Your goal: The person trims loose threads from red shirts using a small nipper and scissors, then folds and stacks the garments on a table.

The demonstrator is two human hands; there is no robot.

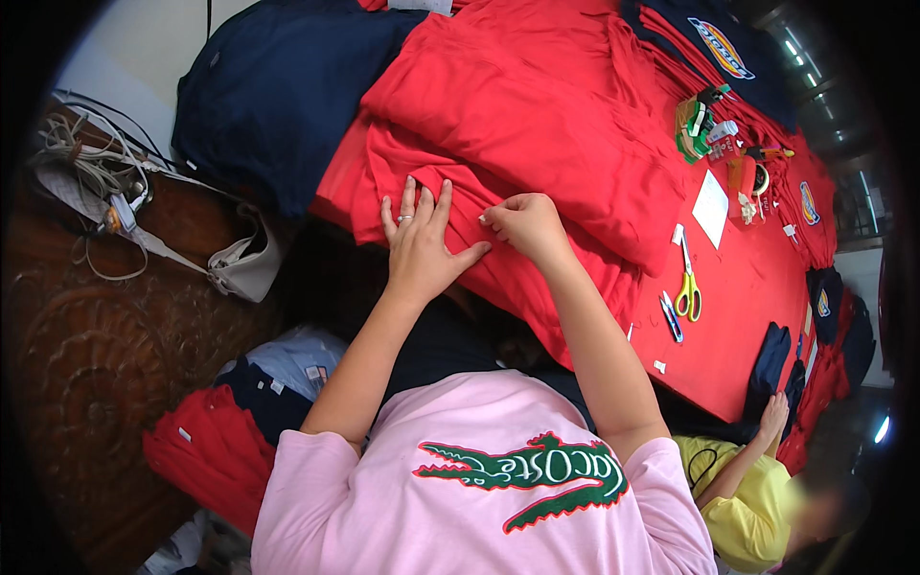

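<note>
A heap of red garments (pixel 537 125) lies spread over the table in front of me. My left hand (pixel 422 244), a ring on one finger, rests on the near edge of the red cloth with its fingers spread. Just to its right, my right hand (pixel 532 228) is closed in a pinch above the same cloth. A small white piece (pixel 483 219) shows at its fingertips, too small for its kind to be told. Yellow-handled scissors (pixel 687 292) and a pair of blue thread snips (pixel 671 317) lie right of the cloth.
A navy garment pile (pixel 278 96) stands at the far left. A white card (pixel 710 210) and a small box of supplies (pixel 695 129) lie at the right. Folded clothes (pixel 211 431) sit low at left, by a carved wooden panel (pixel 96 335). A person in yellow (pixel 752 508) works at right.
</note>
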